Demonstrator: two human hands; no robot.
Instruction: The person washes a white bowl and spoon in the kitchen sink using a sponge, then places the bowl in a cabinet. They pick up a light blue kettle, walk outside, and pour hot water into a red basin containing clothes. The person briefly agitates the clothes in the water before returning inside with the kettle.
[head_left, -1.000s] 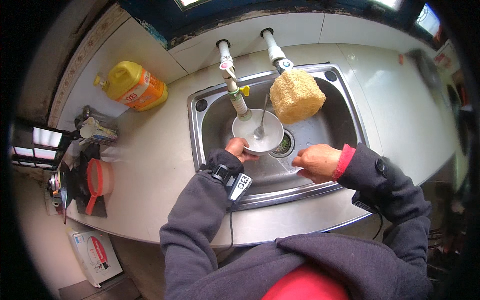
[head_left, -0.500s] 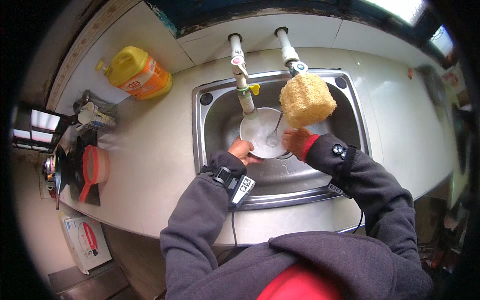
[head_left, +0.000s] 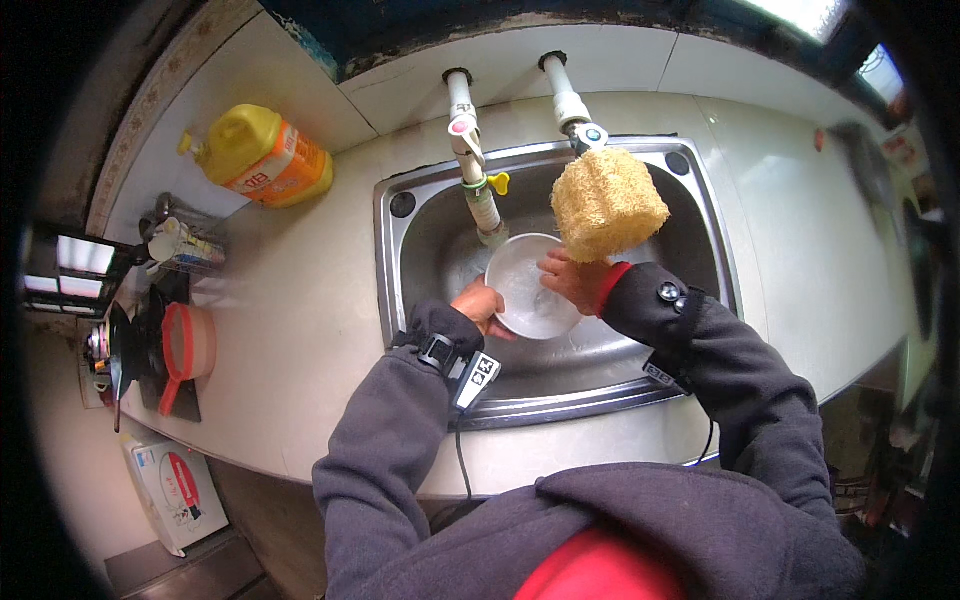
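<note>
1. The left hand (head_left: 480, 303) reaches into the stainless steel sink (head_left: 700, 215) from the near edge, with the forearm in a grey sleeve and a black wrist strap carrying a small device. Its fingers curl on the near left rim of the round white bowl (head_left: 525, 290) and grip it.
2. The right hand (head_left: 568, 280) comes in from the right, wrist bent, with a red cuff showing under the grey sleeve. It lies inside the bowl with the fingers pressed against the inner surface; whether it holds anything there cannot be told.
3. The bowl sits in the sink basin directly below the white plastic tap (head_left: 478, 190) with the yellow handle, tilted slightly toward the person.
4. A yellow fibrous loofah scrubber (head_left: 606, 203) hangs at the second white tap (head_left: 570, 105) and overlaps the bowl's far right edge, hiding the right fingertips.
5. Water flow from the tap cannot be made out.
6. On the pale bench (head_left: 300, 320), well left of the sink, stand a yellow plastic jug with an orange label (head_left: 262, 157) and a red strainer (head_left: 185, 345). Items at the far left edge are too distorted to identify.
</note>
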